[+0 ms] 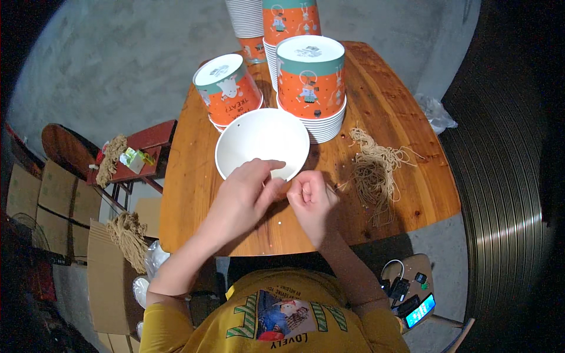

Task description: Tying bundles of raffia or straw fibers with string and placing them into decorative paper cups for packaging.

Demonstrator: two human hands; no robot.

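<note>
A white paper bucket (250, 144) stands mouth up near the middle of the wooden table, its inside facing me. One small dark hole shows near its far-left rim. Over the near rim lies my left hand (250, 191), index finger stretched out and thumb apart from it. Close beside it, at the near-right rim, my right hand (312, 203) is closed with fingers curled tight. Whatever it pinches, if anything, is hidden. To its right lies a loose bundle of thin tan cords (376, 170), with strands reaching toward that hand.
Behind the bucket stand upturned orange-and-green paper buckets, a shorter stack (226, 91) and a taller stack (312, 82), with more farther back. A red stool (141, 144) with cord and a small box is at left, beside cardboard boxes (56, 194). A lit phone (419, 310) lies on a chair at lower right.
</note>
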